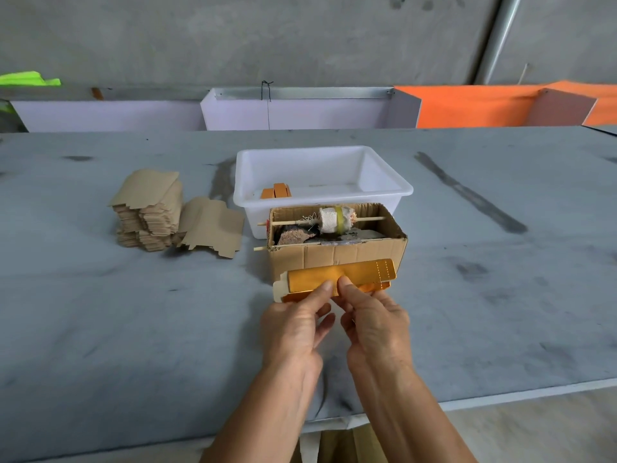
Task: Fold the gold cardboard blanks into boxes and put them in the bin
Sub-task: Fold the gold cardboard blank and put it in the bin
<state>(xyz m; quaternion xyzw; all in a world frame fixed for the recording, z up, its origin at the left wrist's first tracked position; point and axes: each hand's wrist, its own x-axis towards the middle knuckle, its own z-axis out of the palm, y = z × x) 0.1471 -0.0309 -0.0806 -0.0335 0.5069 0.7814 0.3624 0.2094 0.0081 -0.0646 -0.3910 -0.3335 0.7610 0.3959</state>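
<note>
The fingers [325, 289] of the left hand [293, 329] and right hand [374, 322] pinched the flat gold cardboard blank [340, 277] near the brown corrugated box [334, 252]; the white plastic bin [320, 182] stood farther on the grey table [100, 312], tan blanks [157, 208] stacked left.

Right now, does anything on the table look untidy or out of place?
Yes. The stack of blanks at the left leans, and a few blanks have slid off beside it. The brown carton also has sticks poking through its side.
</note>
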